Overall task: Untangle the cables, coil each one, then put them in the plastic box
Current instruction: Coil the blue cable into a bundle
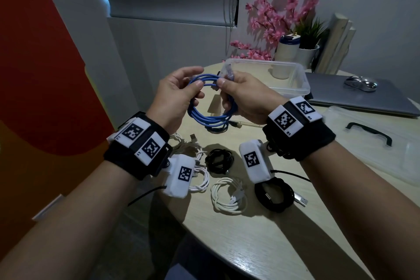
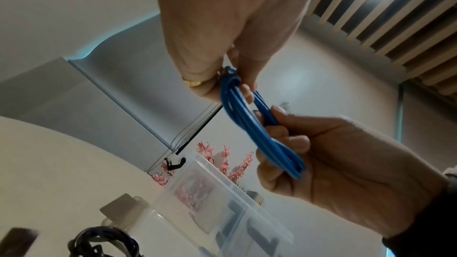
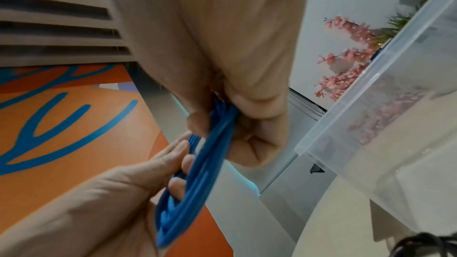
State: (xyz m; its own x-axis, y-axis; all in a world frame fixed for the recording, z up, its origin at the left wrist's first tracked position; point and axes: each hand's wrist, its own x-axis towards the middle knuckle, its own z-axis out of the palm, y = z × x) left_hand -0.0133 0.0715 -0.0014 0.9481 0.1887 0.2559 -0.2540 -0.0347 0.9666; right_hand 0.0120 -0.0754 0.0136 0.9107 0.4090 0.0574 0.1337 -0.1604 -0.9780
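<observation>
Up above the worktop (image 1: 227,234), both hands grip the coiled blue cable (image 1: 210,100): left hand (image 1: 175,95) and right hand (image 1: 245,98) pinch opposite sides. The right fingers partly hide its clear plug. The plastic box (image 1: 293,79) stands behind.

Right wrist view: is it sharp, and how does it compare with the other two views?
Right wrist view: motion blur smears the blue cable and right hand. Left wrist view: sharper, ceiling light glares. Head view: dim, crisp, edges bent by the wide lens.
</observation>
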